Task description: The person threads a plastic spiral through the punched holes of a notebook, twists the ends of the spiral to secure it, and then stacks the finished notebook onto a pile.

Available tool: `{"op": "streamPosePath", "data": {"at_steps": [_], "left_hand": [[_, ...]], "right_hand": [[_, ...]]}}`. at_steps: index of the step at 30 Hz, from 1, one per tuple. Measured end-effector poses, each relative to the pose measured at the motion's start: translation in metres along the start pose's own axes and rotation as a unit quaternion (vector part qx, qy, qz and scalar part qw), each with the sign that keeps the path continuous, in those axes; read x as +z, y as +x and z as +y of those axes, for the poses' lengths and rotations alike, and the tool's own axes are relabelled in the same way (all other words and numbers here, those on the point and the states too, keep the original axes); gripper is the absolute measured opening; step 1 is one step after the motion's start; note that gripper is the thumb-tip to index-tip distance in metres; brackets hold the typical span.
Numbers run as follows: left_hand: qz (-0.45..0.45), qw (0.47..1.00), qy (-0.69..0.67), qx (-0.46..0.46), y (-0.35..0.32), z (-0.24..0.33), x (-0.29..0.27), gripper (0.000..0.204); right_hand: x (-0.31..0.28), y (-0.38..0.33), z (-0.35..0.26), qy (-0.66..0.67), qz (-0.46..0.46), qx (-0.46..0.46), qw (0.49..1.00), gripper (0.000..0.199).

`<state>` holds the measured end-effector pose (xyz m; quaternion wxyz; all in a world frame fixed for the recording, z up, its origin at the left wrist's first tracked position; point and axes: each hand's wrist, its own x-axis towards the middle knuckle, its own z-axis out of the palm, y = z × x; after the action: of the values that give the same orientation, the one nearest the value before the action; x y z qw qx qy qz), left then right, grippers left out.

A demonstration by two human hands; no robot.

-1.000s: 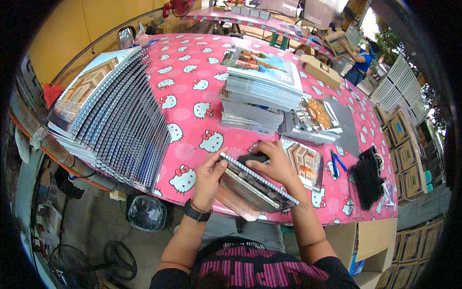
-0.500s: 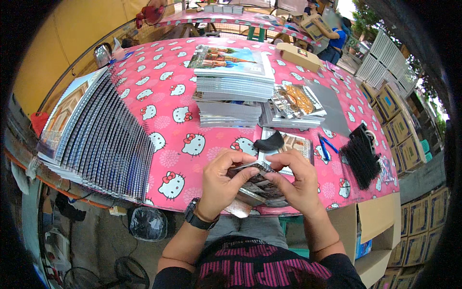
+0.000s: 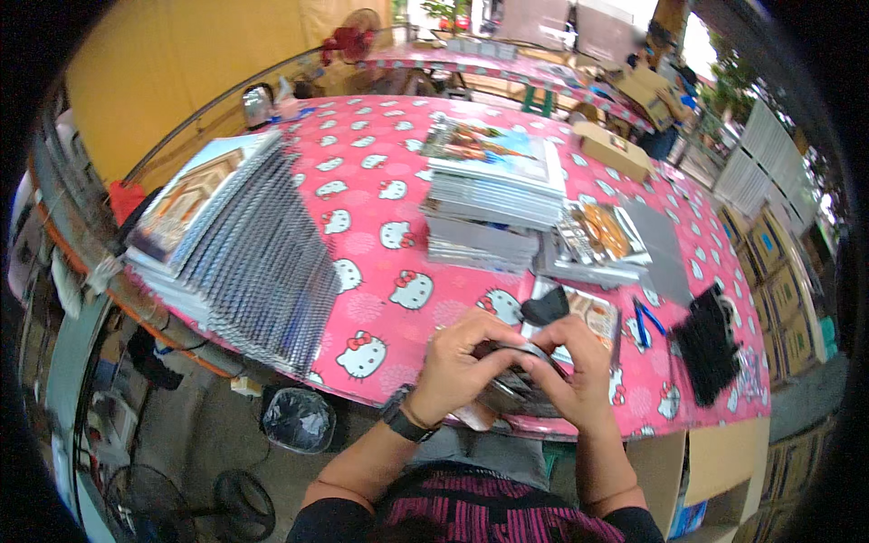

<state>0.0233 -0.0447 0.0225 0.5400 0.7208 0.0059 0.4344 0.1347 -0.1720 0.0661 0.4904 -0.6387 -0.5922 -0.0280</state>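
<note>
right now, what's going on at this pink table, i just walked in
A person's left hand and right hand pinch the upper edge of a dark book over the near side of the pink table. A curved black piece lies just beyond; blue pliers and black coils lie to the right. A stack of spiral-bound books fills the left side.

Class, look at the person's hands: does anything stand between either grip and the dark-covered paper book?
Nothing visible does: the left grip and right grip both touch the dark-covered paper book directly. The curved, black, fabric-like pad lies beyond both.
</note>
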Motion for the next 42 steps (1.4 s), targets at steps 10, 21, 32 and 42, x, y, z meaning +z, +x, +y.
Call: {"op": "streamPosePath", "data": {"at_steps": [10,21,32,42], "left_hand": [[-0.014,0.993,-0.089,-0.074,-0.007,0.005,0.003,0.02],[0.047,0.957,-0.249,-0.143,-0.031,-0.023,-0.004,0.052],[0.35,0.927,-0.133,0.008,-0.036,0.018,-0.087,0.035],[0.287,0.95,-0.122,0.026,-0.076,0.029,-0.112,0.018]], "right_hand": [[-0.008,0.004,-0.009,-0.121,-0.03,-0.084,0.989,0.015],[-0.026,-0.001,-0.021,0.208,0.196,0.014,0.958,0.033],[0.036,0.137,-0.084,0.068,0.152,-0.227,0.96,0.019],[0.21,0.237,-0.104,0.088,-0.222,-0.415,0.878,0.04]]}}
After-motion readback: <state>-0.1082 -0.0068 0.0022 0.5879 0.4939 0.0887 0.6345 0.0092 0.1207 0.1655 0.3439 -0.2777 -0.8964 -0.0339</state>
